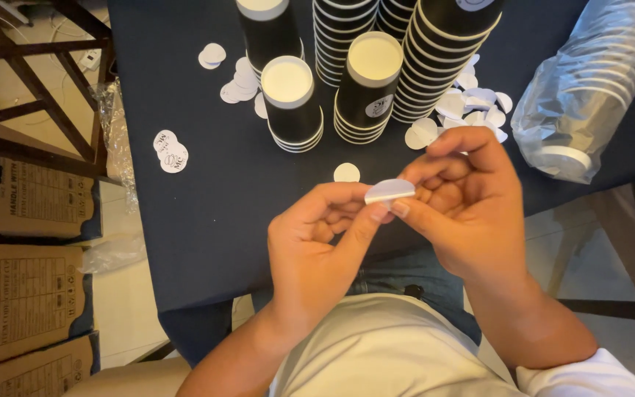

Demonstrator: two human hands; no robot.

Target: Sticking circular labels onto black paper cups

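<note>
Dark blue tabletop carries stacks of black paper cups, one already stickered, amid peeled white backing discs. Near its front edge, left hand and right hand pinch a round white sticker, apparently mid-peel; most cups look bare.

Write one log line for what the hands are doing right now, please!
left hand: pinches round white sticker | right hand: pinches same sticker | behind: stacked black paper cups, loose stickers, dark table
</note>
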